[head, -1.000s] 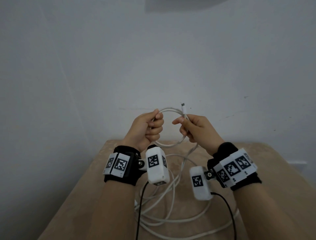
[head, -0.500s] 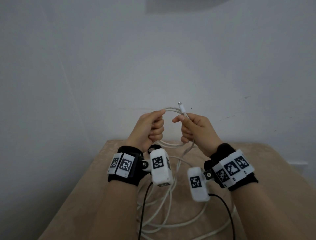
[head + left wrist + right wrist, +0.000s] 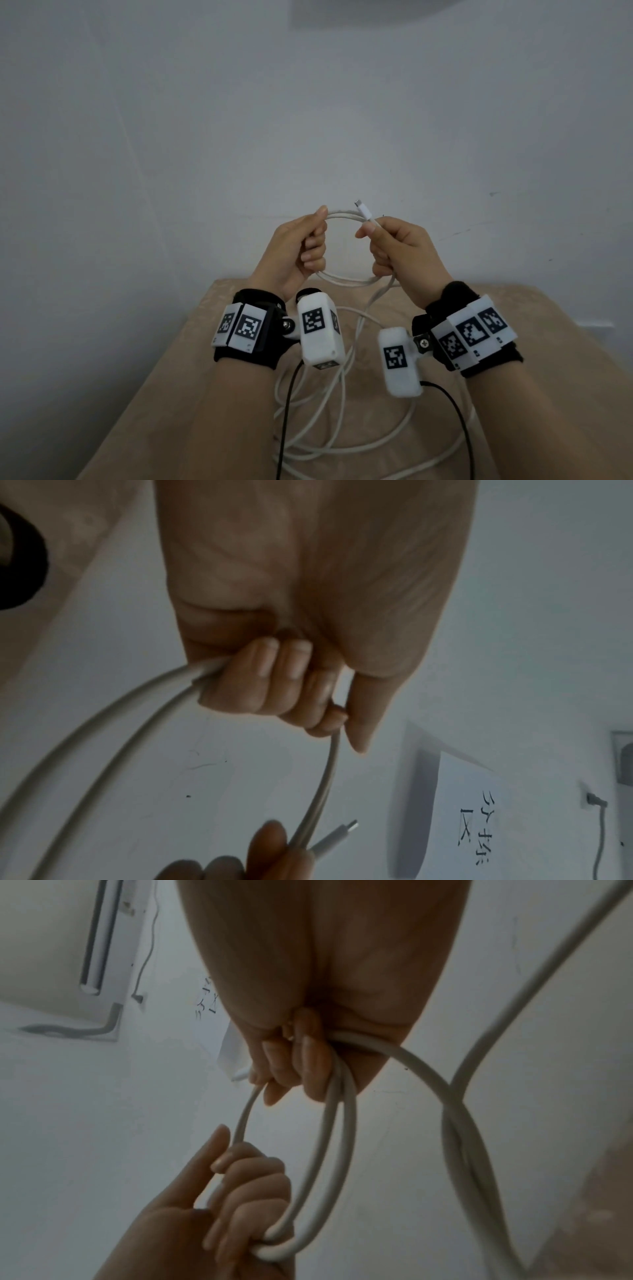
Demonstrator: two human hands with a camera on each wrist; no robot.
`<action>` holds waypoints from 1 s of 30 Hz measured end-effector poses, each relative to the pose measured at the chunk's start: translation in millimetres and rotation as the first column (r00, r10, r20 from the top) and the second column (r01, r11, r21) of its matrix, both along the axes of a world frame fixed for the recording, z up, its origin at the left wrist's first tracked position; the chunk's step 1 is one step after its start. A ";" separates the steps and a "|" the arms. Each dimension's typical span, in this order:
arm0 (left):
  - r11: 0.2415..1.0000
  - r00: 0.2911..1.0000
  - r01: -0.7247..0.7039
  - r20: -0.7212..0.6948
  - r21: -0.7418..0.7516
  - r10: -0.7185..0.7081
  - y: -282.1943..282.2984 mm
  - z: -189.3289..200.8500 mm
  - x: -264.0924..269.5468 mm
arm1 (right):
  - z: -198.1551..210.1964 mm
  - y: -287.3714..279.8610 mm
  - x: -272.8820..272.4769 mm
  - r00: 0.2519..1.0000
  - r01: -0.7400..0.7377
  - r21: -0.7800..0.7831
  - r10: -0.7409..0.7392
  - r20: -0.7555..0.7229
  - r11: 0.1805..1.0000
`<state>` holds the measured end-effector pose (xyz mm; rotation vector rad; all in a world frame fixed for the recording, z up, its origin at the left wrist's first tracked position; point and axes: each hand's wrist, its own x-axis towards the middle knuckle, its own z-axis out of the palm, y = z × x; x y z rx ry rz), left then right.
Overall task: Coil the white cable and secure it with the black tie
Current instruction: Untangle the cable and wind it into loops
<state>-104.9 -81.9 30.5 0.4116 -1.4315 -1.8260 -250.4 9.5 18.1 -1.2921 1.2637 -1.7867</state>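
Note:
The white cable [image 3: 342, 216] forms a small loop held up in the air between both hands, above the table. My left hand [image 3: 298, 250] grips the loop's left side with curled fingers [image 3: 274, 685]. My right hand [image 3: 394, 250] grips the right side, and the cable's plug end [image 3: 363, 209] sticks up past its thumb. In the right wrist view two turns of cable [image 3: 329, 1150] run from my right fingers [image 3: 301, 1064] to the left hand [image 3: 240, 1191]. The rest of the cable [image 3: 342, 394] hangs down and lies in loose loops on the table. No black tie shows in any view.
A beige table [image 3: 171, 394] stands against a plain white wall [image 3: 308, 120]. Thin black wires [image 3: 286, 411] run from the wrist cameras toward me. A paper sign with writing [image 3: 479, 818] hangs on the wall.
Both hands have risen slightly and drawn a little apart, so the held loop is wider. More of the loose cable has lifted off the table.

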 end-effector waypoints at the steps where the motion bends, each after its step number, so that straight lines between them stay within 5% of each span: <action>1: 1.000 1.000 0.024 0.006 -0.003 -0.024 0.4 0.0 0.9 | -0.1 -0.2 0.3 1.000 -0.001 -0.011 0.001 0.029 1.000; 7: 0.984 0.984 0.179 -0.005 0.018 -0.179 2.6 -8.1 3.8 | 0.3 -0.6 -1.8 0.981 -0.002 -0.055 0.012 0.192 0.998; 11: 0.993 0.994 0.112 -0.020 0.028 -0.111 4.6 -6.5 2.1 | -1.1 -0.9 -1.1 0.988 -0.025 -0.060 0.033 0.153 0.998; 18: 0.974 0.980 -0.020 0.188 -0.225 0.064 3.9 5.2 3.9 | -1.3 0.5 -1.2 0.998 0.006 -0.011 -0.007 -0.057 1.000; 25: 0.956 0.897 0.155 0.441 -0.249 -0.031 7.1 16.0 15.6 | 4.5 4.0 4.8 0.883 0.005 0.136 0.060 -0.465 0.991; 30: 0.913 0.811 0.138 0.573 -0.384 0.118 14.1 17.0 7.6 | 4.1 4.0 6.4 0.862 -0.047 0.218 0.150 -0.484 0.975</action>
